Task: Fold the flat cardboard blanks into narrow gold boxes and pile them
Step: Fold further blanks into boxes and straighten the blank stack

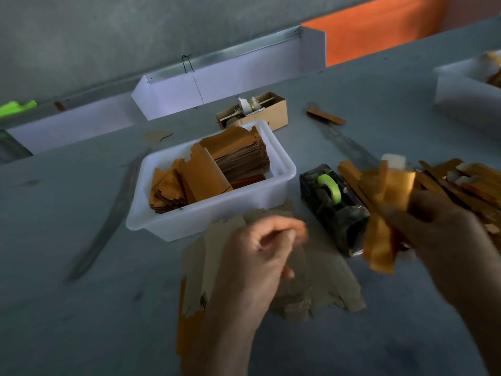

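White tub (pixel 282 161): sits mid-worktop, holding two stacks of flat gold blanks (pixel 241 156), one upright against its far wall, the other leaning at its near-left corner.
Cardboard carton (pixel 279 109): stands just behind the tub, with scraps and white bits inside; contents too small to make out.
Second white tub (pixel 461 90): at the far right edge of the worktop, something gold inside, blurred.
Tape dispenser (pixel 333 210): dark, with a green roll, just right of the first tub.
Pile of gold boxes (pixel 466 183): narrow folded pieces heaped at the right edge of the worktop, behind the right hand.
Right hand (pixel 444 234): grip closed around a folded gold box (pixel 393 196), held tilted above the worktop; the box sticks out past the fingers both up and down, blurred.
Left hand (pixel 260 256): raised over the loose blanks, fingers curled with thumb meeting forefinger; blur hides whether anything is pinched.
Loose blanks (pixel 325 280): grey side up, fanned on the worktop near its front edge, under the left hand.
Worktop (pixel 81 267): grey, scuffed with dark streaks.
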Available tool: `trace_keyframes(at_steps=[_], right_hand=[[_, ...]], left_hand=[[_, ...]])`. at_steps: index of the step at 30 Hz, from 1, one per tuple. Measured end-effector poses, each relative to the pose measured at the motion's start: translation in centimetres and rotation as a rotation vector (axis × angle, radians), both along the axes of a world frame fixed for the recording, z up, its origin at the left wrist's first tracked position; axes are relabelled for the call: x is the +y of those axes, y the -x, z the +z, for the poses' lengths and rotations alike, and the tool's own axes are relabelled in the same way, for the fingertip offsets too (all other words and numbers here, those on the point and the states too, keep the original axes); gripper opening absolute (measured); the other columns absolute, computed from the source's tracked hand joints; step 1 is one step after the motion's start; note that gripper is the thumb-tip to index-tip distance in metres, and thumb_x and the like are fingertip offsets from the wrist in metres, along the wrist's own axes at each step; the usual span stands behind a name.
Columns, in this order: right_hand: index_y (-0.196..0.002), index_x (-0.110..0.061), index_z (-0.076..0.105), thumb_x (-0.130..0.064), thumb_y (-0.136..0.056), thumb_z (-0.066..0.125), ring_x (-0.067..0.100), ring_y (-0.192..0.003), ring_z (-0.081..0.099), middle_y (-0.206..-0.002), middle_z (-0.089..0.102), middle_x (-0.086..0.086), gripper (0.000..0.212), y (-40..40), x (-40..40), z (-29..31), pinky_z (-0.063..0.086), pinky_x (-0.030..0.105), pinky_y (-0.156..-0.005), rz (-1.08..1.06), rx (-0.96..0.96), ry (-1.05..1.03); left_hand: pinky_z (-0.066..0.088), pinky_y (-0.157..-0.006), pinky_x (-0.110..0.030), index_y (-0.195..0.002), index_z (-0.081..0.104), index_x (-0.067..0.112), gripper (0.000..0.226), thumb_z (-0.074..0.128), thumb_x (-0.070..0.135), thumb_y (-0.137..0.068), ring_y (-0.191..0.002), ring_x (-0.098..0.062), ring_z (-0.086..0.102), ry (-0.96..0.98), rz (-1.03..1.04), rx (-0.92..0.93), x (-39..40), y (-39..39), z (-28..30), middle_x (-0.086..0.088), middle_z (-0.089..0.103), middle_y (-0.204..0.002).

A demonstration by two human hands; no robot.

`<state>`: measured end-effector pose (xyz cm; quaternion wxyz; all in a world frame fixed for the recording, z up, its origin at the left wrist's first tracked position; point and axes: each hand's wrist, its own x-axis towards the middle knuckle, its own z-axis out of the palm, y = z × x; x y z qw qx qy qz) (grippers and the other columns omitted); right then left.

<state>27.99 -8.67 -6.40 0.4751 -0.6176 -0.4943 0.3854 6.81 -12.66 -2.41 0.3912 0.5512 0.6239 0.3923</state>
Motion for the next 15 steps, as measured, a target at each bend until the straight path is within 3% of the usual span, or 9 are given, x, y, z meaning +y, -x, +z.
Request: trace_keyframes(at_steps=[1,3,5,7,9,11,15], right_hand=[[-0.081,-0.036,0.061,-0.043,-0.075,0.063,0.023,-0.066,0.065,-0.074,0.066,0.000,0.010,-1.2,0.8,0.0,0.050,0.033,-0.056,-0.092,-0.129,-0.049],[-0.075,-0.033,0.054,-0.037,-0.085,0.060,0.023,-0.056,0.060,-0.072,0.061,0.002,0.012,-3.4,2.7,-0.5,0.049,0.034,-0.050,-0.186,-0.379,-0.113],[-0.081,-0.027,0.053,-0.029,-0.087,0.061,0.026,-0.063,0.057,-0.079,0.060,0.009,0.010,-4.9,4.0,-1.2,0.047,0.037,-0.057,-0.239,-0.608,-0.119],[-0.095,-0.009,0.057,-0.015,-0.085,0.063,0.036,-0.081,0.053,-0.092,0.057,0.019,0.014,-5.0,4.2,-1.6,0.045,0.050,-0.072,-0.318,-0.748,-0.135],[-0.104,-0.003,0.059,-0.003,-0.080,0.065,0.041,-0.097,0.049,-0.104,0.053,0.024,0.024,-4.1,3.5,-1.7,0.042,0.058,-0.084,-0.345,-0.768,-0.216],[-0.113,-0.005,0.061,-0.010,-0.083,0.065,0.040,-0.111,0.047,-0.119,0.050,0.021,0.030,-2.7,2.2,-1.0,0.042,0.053,-0.094,-0.301,-0.678,-0.216],[-0.109,-0.007,0.067,-0.017,-0.087,0.063,0.030,-0.107,0.054,-0.121,0.056,0.012,0.024,0.4,-0.4,0.5,0.042,0.032,-0.085,-0.238,-0.516,-0.318]], left_hand=[[0.044,-0.054,-0.006,-0.107,0.066,0.033,0.018,0.055,0.030,-0.093,-0.080,0.009,0.063,-0.066,0.088,0.234,-0.1,0.4,0.5,0.017,0.069,-0.096],[0.039,-0.076,-0.005,-0.128,0.054,0.031,0.044,0.049,0.053,-0.090,-0.097,0.008,0.054,-0.049,0.172,0.621,-0.3,1.2,0.8,0.016,0.060,-0.117],[0.039,-0.099,-0.024,-0.137,0.043,0.020,0.068,0.041,0.065,-0.087,-0.123,-0.013,0.045,0.113,0.120,0.796,-0.4,1.5,-0.1,-0.002,0.049,-0.136],[0.034,-0.110,-0.040,-0.141,0.033,0.010,0.072,0.033,0.063,-0.092,-0.135,-0.026,0.033,0.294,0.055,0.968,-0.6,0.8,-1.2,-0.013,0.038,-0.145],[0.027,-0.114,-0.040,-0.148,0.018,0.003,0.065,0.025,0.047,-0.101,-0.142,-0.031,0.021,0.318,0.037,1.141,-0.5,-0.2,-2.1,-0.019,0.024,-0.154],[0.026,-0.115,-0.036,-0.149,0.012,0.000,0.055,0.024,0.029,-0.104,-0.144,-0.031,0.020,0.284,0.051,1.219,-0.2,-1.2,-2.4,-0.021,0.018,-0.156],[0.035,-0.109,-0.028,-0.148,0.018,0.005,0.050,0.035,0.014,-0.102,-0.135,-0.024,0.037,0.218,0.051,1.213,-0.2,-1.9,-2.8,-0.015,0.033,-0.149]])
